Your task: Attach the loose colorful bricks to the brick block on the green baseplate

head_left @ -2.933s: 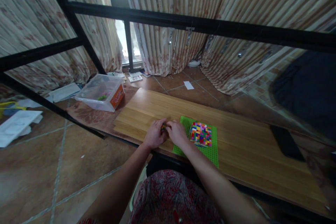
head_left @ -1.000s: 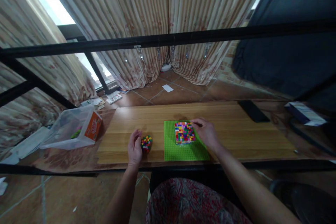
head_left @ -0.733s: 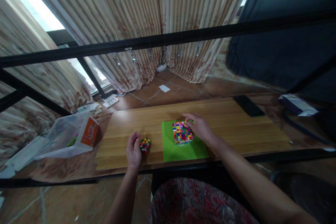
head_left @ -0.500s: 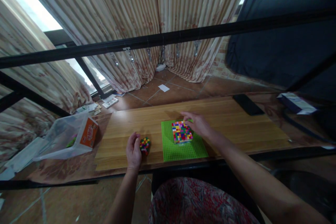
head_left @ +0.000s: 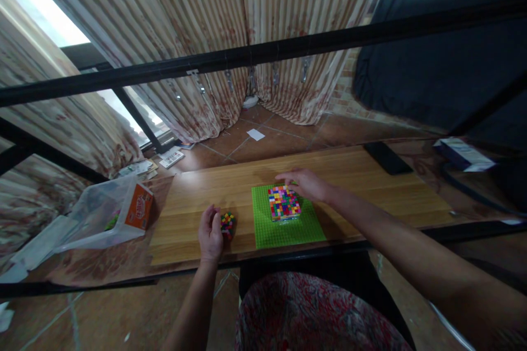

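- A narrow lane of bare wooden board (head_left: 346,189) runs between the pile of bricks (head_left: 228,224) and the green baseplate (head_left: 269,236).
- The left hand (head_left: 211,235) blocks the pile's left side.
- The brick block (head_left: 284,204) rises from the baseplate, its far right corner under the right hand (head_left: 303,182).
- The right forearm (head_left: 395,238) spans the board's right part; beyond it, open wood reaches the black flat object (head_left: 387,158).
- The plastic bin (head_left: 94,227) bounds the left end.

Head-worn view, forward and down over tabletop (head_left: 197,197).
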{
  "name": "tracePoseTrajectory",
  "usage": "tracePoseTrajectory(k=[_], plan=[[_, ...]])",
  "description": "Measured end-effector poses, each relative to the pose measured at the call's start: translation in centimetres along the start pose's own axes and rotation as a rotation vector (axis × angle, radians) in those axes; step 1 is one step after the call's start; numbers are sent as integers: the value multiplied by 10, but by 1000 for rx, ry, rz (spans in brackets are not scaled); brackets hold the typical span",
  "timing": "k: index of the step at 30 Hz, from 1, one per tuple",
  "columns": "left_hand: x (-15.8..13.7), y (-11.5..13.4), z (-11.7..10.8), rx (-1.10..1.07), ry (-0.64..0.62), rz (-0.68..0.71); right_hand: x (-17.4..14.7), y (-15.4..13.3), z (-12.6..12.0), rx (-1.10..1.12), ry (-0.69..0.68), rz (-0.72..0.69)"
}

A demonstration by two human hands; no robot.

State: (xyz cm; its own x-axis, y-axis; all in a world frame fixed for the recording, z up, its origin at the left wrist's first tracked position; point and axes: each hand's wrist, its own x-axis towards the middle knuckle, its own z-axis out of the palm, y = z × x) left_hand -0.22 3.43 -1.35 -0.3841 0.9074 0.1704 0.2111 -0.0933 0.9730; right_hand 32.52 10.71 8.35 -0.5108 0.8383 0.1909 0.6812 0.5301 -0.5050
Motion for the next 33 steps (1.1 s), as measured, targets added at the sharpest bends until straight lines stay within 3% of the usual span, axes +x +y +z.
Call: tracePoseTrajectory(k=[5, 10, 13, 15, 19, 23, 29, 33], plan=[[1, 1, 0, 38, -9, 18, 8, 4, -2, 18, -48, -39], [2, 2, 1, 64, -18, 45, 9, 8, 0, 166, -4, 20], [3, 4, 2, 64, -21, 46, -4, 10, 5, 239, 83, 82], [4, 6, 1, 61, -29, 34, -21, 16, 11, 268, 210, 145], [7, 11, -5, 125, -57, 21, -72, 47, 31, 99, 429, 283], [9, 18, -14, 308, -158, 82, -115, 76, 52, -244, 505, 295], [13, 39, -7, 576, -333, 178, -123, 81, 63, -385, 568, 299], [18, 48, 4, 758, -350, 197, -122, 81, 62, -384, 562, 298]])
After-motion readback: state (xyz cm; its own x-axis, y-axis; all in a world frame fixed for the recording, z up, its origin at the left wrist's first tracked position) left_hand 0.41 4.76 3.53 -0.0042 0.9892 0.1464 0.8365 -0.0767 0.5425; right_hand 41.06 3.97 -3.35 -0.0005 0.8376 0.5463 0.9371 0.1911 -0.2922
